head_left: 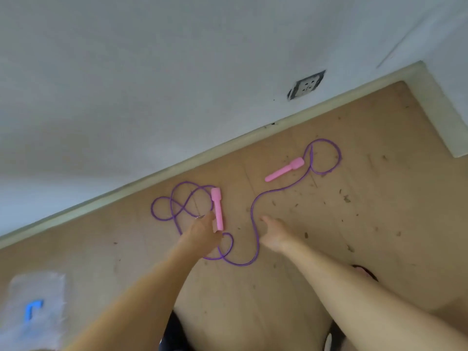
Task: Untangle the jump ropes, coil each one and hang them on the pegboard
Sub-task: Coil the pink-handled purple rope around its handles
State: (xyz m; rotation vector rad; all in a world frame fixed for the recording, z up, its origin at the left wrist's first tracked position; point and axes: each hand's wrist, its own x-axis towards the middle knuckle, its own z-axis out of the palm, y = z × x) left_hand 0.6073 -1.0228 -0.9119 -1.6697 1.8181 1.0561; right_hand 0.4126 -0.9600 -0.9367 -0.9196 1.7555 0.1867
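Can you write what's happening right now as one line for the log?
left hand: reaching near pink handle | right hand: open, beside purple rope | far pink handle: on floor | rope: still looped, uncoiled

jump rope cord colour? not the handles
Purple. The cord shows clearly in the head view, lying looped on the floor.

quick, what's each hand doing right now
Left hand: at the near pink handle; whether it grips it cannot be told.
Right hand: open, holding nothing, beside the purple rope.
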